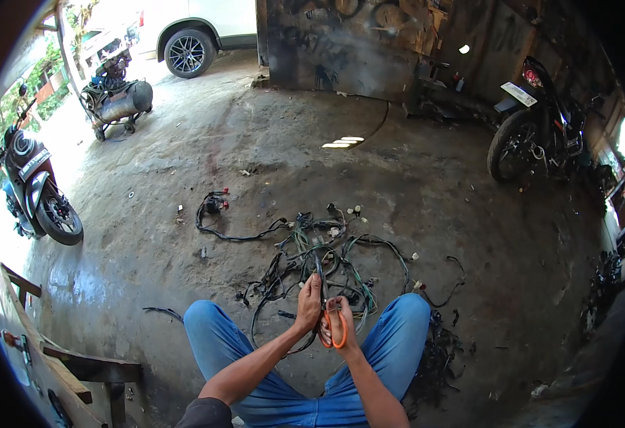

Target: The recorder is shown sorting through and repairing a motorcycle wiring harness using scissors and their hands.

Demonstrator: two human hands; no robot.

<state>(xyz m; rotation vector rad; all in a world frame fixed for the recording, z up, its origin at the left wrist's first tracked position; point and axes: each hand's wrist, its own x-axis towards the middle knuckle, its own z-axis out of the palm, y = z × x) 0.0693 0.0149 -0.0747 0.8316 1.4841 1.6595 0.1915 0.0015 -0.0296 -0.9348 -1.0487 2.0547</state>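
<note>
**One wiring harness [299,239], one pair of orange-handled scissors [344,334], bare concrete floor [137,242]**

Far left: parked scooter [31,175], wooden bench [91,367] below it. Next, wheeled air compressor [123,103] with grey tank, then white car [230,21], only partly in view at top. Short black cable piece [162,310] on floor, beside the knee of the blue jeans [216,335]. Black switch unit [214,206] with red parts sits at the end of the harness's left-hand lead.

Left hand [309,303]: fingers curled closed on a dark bundle of the harness, thumb up. Harness itself: loose tangle of black and green wires plus pale connectors, on floor ahead of and between the knees, bundle raised in hand. Right hand [341,314], just beside the left: fingers bent around the orange loops, gripping the scissors; can't tell if blades are apart.

Right of the other knee: dark scrap pile [437,357] on floor. Far right: parked motorcycle [540,128], rear end facing this way, near the wall [490,36].
</note>
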